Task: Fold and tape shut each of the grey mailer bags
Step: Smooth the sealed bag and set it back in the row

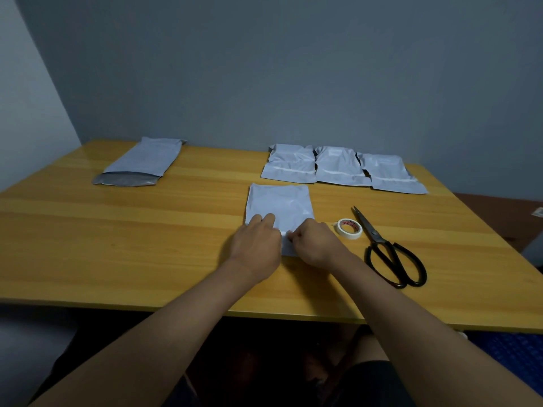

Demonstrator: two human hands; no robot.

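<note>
Bag (279,205), mid-frame, long axis running away from me; my left hand (255,240) flat on its near end, right hand (316,240) pinching that edge.

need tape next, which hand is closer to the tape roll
Right. The right hand pinches the near edge of the mailer bag, just left of the tape roll. The left hand presses the bag farther left, beyond the right hand.

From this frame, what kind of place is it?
Probably a plain room used as a small packing station, not a warehouse: one wooden table against a bare grey wall, grey mailer bags laid out on it, with a tape roll and scissors.
</note>
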